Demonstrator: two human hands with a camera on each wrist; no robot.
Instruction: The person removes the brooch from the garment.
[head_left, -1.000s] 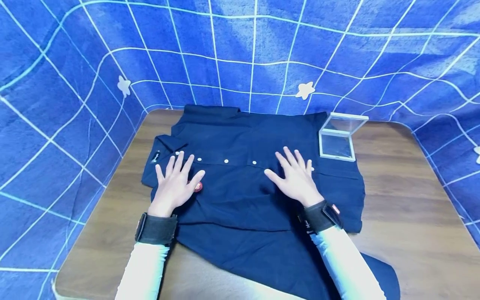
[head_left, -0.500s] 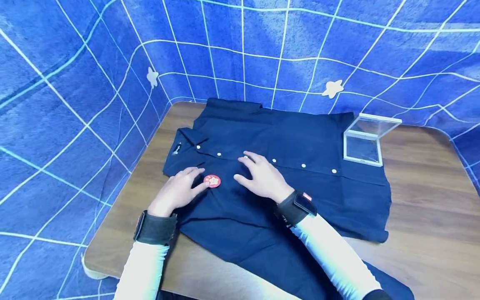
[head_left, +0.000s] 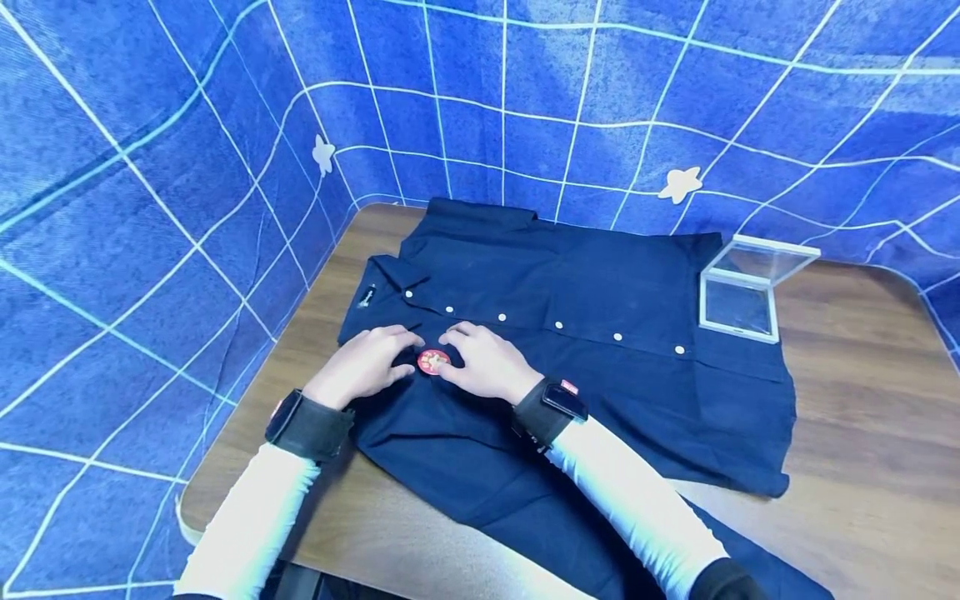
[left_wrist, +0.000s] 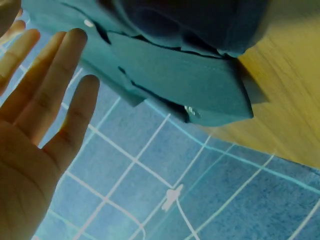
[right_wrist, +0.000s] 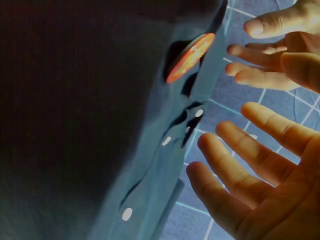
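A navy button-up shirt [head_left: 615,283] lies spread on the wooden table, its collar [head_left: 371,300] toward the left and white buttons down its front. On its chest sits a round red badge [head_left: 429,360] with a pale star; the right wrist view shows the badge [right_wrist: 191,57] tilted up off the cloth on its edge. My left hand [head_left: 365,364] hovers just left of the badge, fingers loosely bent, nothing between them. On the other side is my right hand [head_left: 489,361], its thumb overlapping the badge in the head view. The right wrist view shows its fingers spread, gripping nothing.
A clear-lidded square case [head_left: 738,308] stands open on the shirt's right part. Wood tabletop [head_left: 862,400] shows at the right and along the front. A blue grid-patterned cloth with white stars [head_left: 681,184] hangs behind and at the left.
Both hands have come from spread flat over the shirt to either side of the badge, the right hand travelling left. The head view has turned left.
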